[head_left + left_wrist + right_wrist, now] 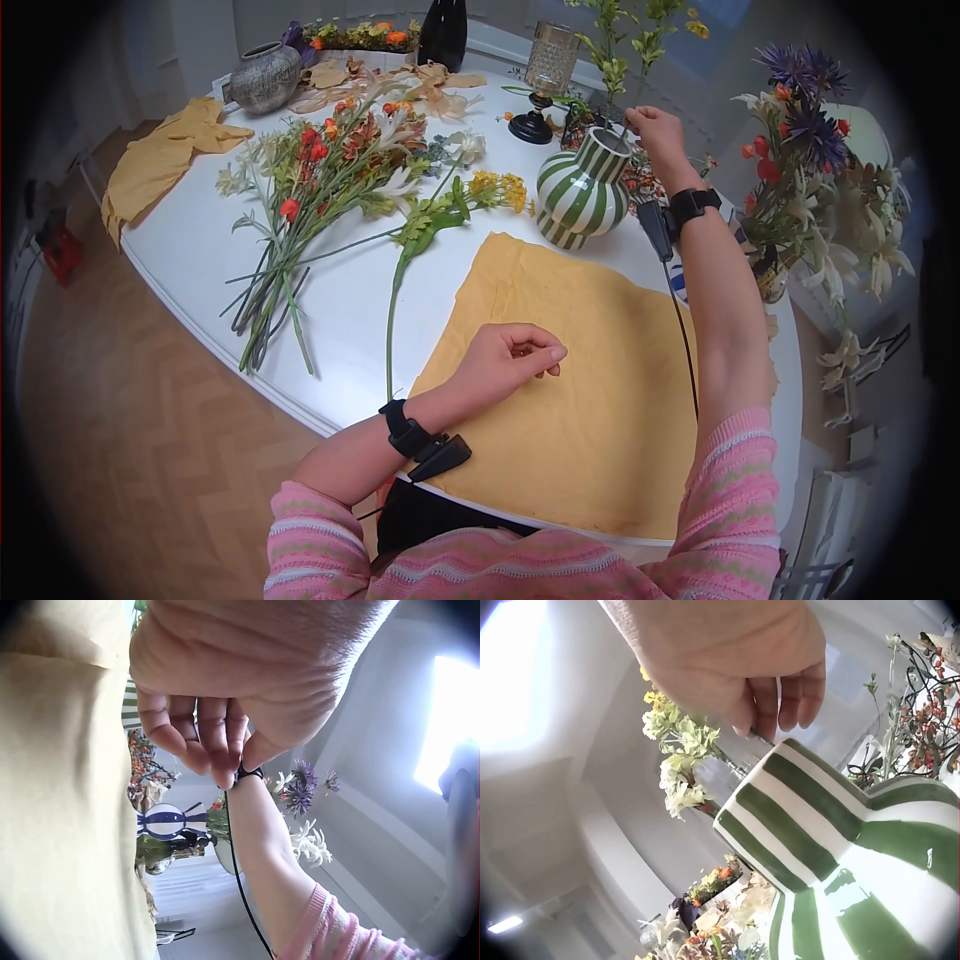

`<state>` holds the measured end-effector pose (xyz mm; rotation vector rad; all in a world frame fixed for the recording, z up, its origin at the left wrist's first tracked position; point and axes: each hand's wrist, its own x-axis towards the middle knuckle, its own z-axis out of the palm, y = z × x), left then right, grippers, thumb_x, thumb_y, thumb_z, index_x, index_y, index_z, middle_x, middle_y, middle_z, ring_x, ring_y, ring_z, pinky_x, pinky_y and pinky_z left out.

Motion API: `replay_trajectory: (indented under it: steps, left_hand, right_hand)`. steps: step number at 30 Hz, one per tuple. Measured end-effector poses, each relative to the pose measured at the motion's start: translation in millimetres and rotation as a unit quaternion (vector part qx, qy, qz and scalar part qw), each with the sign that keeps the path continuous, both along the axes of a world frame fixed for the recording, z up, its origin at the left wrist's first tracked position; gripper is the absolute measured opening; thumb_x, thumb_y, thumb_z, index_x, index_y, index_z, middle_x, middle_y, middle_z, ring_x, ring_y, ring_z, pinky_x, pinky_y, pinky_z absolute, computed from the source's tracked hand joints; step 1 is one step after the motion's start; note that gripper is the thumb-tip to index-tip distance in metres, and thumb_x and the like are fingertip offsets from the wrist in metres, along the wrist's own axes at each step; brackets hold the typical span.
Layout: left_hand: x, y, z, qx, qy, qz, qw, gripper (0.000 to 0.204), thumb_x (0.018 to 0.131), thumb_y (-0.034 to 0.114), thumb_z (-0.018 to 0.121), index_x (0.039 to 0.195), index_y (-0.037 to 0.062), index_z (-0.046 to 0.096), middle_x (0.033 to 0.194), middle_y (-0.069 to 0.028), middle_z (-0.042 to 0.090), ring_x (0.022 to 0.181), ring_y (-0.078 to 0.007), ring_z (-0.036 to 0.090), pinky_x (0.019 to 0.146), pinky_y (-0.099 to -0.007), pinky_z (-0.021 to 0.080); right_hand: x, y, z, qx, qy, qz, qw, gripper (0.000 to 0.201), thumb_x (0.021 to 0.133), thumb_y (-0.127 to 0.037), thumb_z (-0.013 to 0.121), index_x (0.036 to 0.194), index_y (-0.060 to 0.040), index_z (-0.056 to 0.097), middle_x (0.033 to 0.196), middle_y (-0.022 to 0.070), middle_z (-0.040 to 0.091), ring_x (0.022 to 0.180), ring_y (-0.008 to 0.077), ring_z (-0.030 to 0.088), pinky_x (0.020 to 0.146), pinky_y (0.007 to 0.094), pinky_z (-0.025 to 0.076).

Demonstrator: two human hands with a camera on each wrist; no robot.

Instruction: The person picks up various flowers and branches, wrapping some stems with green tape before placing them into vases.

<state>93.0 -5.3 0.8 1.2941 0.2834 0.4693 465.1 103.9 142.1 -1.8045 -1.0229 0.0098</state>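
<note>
A green-and-white striped vase (585, 195) stands on the table past the cloth. At its mouth, my right hand (658, 138) pinches a thin stem between thumb and fingers; the stem's lower part is hidden in the vase. In the right wrist view, the fingertips are right at the rim of the striped vase (802, 817), beside pale yellow-green blossoms (676, 742). My left hand (508, 358) hovers low over the yellow cloth (590, 400), its fingers loosely curled and holding nothing. The left wrist view shows the same relaxed fingers (214, 739).
Loose flowers (320, 170) lie in a bundle at left, with a single yellow-flowered stem (395, 290) beside them. A silver pot (265, 78), a dark vase (443, 35) and a glass candle holder (550, 60) stand at the back. Purple and white flowers (825, 150) rise at right.
</note>
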Motion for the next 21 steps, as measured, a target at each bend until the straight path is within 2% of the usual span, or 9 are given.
replay_trajectory:
  steps: [2, 6, 11, 20, 21]
  left_hand:
    - [0.2, -0.3, -0.7, 0.0, -0.001, 0.0, 1.0, 0.017, 0.091, 0.013, 0.063, 0.098, -0.0031, 0.065, 0.083, -0.0055, 0.067, 0.078, -0.01, 0.062, 0.073, -0.0235, 0.049]
    - [0.2, 0.1, -2.9, 0.003, 0.005, 0.001, 1.0, 0.018, 0.091, 0.013, 0.063, 0.097, -0.0031, 0.066, 0.083, -0.0055, 0.067, 0.078, -0.0101, 0.062, 0.073, -0.0235, 0.049]
    - [0.5, 0.0, -0.2, 0.004, 0.003, 0.001, 1.0, 0.017, 0.091, 0.013, 0.063, 0.097, -0.003, 0.066, 0.083, -0.0054, 0.067, 0.078, -0.01, 0.062, 0.073, -0.0235, 0.049]
    - [1.2, 0.3, -2.9, 0.012, 0.008, -0.002, 1.0, 0.017, 0.091, 0.013, 0.063, 0.098, -0.0029, 0.066, 0.083, -0.0051, 0.067, 0.078, -0.0096, 0.062, 0.073, -0.0235, 0.049]
    - [2.4, -0.2, -6.0, 0.011, -0.003, 0.005, 1.0, 0.018, 0.091, 0.016, 0.064, 0.096, -0.0015, 0.067, 0.081, -0.004, 0.067, 0.075, -0.0079, 0.062, 0.068, -0.022, 0.047]
  right_hand:
    - [-5.7, 0.8, -2.1, 0.039, -0.014, -0.002, 0.999, 0.022, 0.082, -0.027, 0.068, 0.08, -0.0049, 0.071, 0.066, -0.0035, 0.061, 0.061, 0.0083, 0.05, 0.06, 0.0285, 0.042]
    - [-16.9, -3.5, -4.4, 0.042, 0.011, 0.005, 0.999, 0.023, 0.083, -0.027, 0.067, 0.084, -0.005, 0.072, 0.067, -0.0027, 0.063, 0.061, 0.008, 0.052, 0.06, 0.0281, 0.042]
    - [-8.9, 2.9, -14.5, 0.014, -0.02, 0.012, 1.0, 0.023, 0.084, -0.027, 0.067, 0.093, -0.0064, 0.074, 0.079, 0.0024, 0.07, 0.071, 0.0108, 0.062, 0.067, 0.0283, 0.046]
    - [-9.8, -1.3, -28.4, 0.005, -0.016, 0.023, 1.0, 0.018, 0.084, -0.021, 0.068, 0.092, -0.0065, 0.074, 0.081, 0.0017, 0.071, 0.072, 0.0094, 0.061, 0.067, 0.0273, 0.047]
    - [-10.2, -2.3, -28.5, 0.005, -0.016, 0.023, 1.0, 0.018, 0.084, -0.021, 0.068, 0.092, -0.0065, 0.074, 0.081, 0.0017, 0.071, 0.072, 0.0094, 0.061, 0.067, 0.0273, 0.047]
